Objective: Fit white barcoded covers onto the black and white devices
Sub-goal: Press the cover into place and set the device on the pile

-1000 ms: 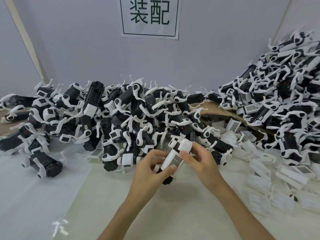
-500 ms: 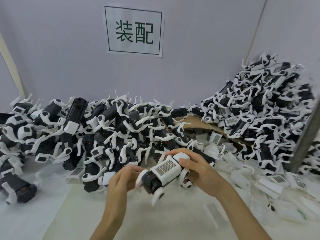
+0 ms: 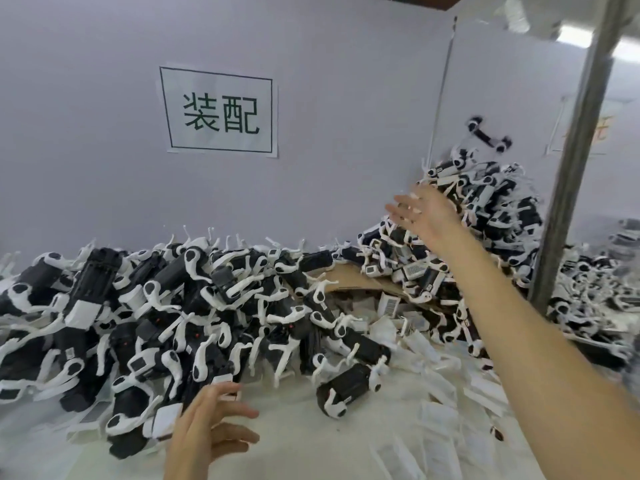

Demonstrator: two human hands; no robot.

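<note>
My right hand (image 3: 424, 214) is stretched out high toward the tall heap of black and white devices (image 3: 485, 216) at the right, fingers spread and empty. One black and white device (image 3: 488, 135) is in the air above that heap, blurred. My left hand (image 3: 211, 424) hovers low near the front, fingers relaxed and holding nothing, beside the long pile of devices (image 3: 173, 306) along the wall. Loose white barcoded covers (image 3: 440, 420) lie scattered on the white table at the right front. A single device (image 3: 346, 384) lies apart near the middle.
A grey metal post (image 3: 571, 161) rises at the right. Brown cardboard (image 3: 349, 277) shows under the right heap. A paper sign (image 3: 220, 110) hangs on the grey back wall. More devices lie behind the post at far right.
Both hands held a device with its barcoded cover; now both are empty. My right arm has swung up toward the right heap and a device is in the air above it. The view turned right.
</note>
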